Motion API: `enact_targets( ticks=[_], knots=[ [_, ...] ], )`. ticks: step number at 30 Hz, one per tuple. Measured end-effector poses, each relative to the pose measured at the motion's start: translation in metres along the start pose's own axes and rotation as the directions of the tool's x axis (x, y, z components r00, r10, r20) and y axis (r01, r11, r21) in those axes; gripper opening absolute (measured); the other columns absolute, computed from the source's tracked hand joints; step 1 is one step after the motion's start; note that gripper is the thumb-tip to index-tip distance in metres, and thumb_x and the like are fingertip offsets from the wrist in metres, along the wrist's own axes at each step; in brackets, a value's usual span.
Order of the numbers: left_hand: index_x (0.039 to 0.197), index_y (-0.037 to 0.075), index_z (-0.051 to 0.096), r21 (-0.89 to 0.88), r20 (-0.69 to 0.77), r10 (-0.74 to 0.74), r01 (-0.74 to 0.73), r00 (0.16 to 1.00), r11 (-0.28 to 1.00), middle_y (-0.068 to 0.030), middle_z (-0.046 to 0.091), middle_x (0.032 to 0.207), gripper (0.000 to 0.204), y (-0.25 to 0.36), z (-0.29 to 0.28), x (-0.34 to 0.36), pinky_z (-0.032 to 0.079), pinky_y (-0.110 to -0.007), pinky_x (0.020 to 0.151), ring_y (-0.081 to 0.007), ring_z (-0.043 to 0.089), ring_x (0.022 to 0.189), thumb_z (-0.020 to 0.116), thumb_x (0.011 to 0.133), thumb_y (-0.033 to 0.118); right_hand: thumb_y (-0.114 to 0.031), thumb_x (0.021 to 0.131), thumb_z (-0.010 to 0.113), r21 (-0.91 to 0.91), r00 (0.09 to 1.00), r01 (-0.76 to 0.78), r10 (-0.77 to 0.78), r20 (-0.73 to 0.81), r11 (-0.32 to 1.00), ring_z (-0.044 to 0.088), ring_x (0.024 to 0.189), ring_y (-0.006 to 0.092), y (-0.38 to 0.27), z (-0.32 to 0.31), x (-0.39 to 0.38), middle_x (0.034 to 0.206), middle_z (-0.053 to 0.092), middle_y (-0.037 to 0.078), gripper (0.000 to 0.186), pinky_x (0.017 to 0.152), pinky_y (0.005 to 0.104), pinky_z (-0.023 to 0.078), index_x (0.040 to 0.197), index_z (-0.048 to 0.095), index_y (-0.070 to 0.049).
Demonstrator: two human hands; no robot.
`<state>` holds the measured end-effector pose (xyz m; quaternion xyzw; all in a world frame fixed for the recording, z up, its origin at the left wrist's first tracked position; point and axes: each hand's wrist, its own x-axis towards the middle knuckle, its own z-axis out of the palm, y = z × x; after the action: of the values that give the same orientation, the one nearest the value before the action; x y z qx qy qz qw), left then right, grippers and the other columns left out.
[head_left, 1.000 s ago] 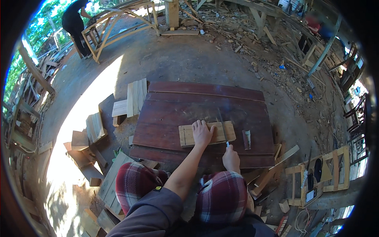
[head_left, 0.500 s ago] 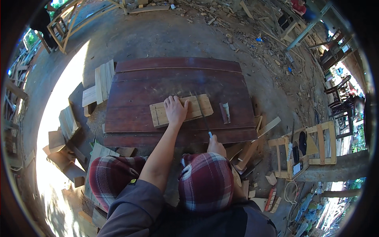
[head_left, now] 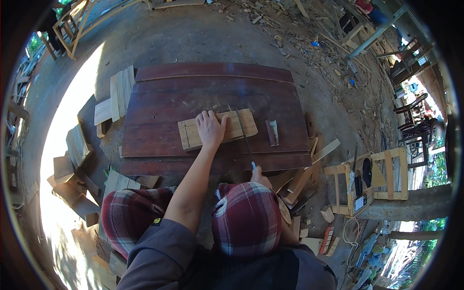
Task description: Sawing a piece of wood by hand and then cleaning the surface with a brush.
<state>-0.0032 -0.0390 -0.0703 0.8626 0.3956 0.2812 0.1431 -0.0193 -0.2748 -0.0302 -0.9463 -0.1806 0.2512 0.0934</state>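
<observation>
A pale wooden block [head_left: 193, 137] lies across a dark reddish-brown wooden panel [head_left: 159, 106] in front of me. My left hand [head_left: 211, 128] presses on the block's middle, its fingers reaching over the far edge and the thumb out to the side. My right hand [head_left: 261, 178], near the panel's close edge and partly hidden by my knee, is closed round the light blue handle of a narrow-bladed saw [head_left: 247, 143]. The thin dark blade crosses the block right of my left hand. To the block's right, a curved brown offcut [head_left: 272, 133] rests on the panel.
Wooden blocks [head_left: 72, 169] and boards [head_left: 121, 94] lie left of the panel. Long wood strips [head_left: 302, 181] lean at its right, near a wooden frame [head_left: 391, 174]. Wood scraps [head_left: 333, 72] litter the far right floor. Another person [head_left: 369, 10] is at the upper right.
The saw and my right hand have drawn slightly toward me relative to the block. My left hand stays in place on the block. The whole view has shifted a little.
</observation>
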Motion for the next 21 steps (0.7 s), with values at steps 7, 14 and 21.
enact_targets(
  ticks=[7,14,21],
  knots=[
    [0.094,0.002,0.058,-0.010,0.005,0.023,-0.023,1.000,1.000,-0.0146,0.053,0.097,0.043,-0.002,0.000,0.002,0.036,-0.043,0.093,-0.0323,0.049,0.101,0.064,0.083,0.043,-0.027,0.098,0.035,0.039,1.000,0.003,-0.003,0.010,0.999,0.064,0.082,0.0468,-0.009,-0.013,0.001,0.081,0.064,0.029,0.023,0.071,0.0560,0.049,0.107,0.039,-0.006],
    [0.095,0.002,0.058,-0.017,0.012,0.008,-0.007,1.000,1.000,-0.0147,0.053,0.097,0.044,0.002,0.002,0.002,0.036,-0.043,0.093,-0.0321,0.049,0.101,0.064,0.083,0.044,-0.024,0.099,0.034,0.013,0.953,0.233,-0.225,-0.203,0.972,0.064,0.078,0.0456,-0.041,-0.009,0.071,0.078,0.064,0.027,0.021,0.068,0.0549,0.051,0.106,0.041,-0.005],
    [0.094,0.002,0.058,0.008,0.002,-0.004,0.004,1.000,1.000,-0.0141,0.053,0.096,0.042,-0.002,0.004,0.000,0.035,-0.042,0.094,-0.0317,0.049,0.100,0.064,0.083,0.042,-0.030,0.097,0.039,0.006,0.999,-0.037,0.037,-0.003,0.999,0.064,0.079,0.0457,0.010,0.010,-0.001,0.078,0.065,0.027,0.024,0.068,0.0552,0.050,0.107,0.039,-0.009]
  ],
)
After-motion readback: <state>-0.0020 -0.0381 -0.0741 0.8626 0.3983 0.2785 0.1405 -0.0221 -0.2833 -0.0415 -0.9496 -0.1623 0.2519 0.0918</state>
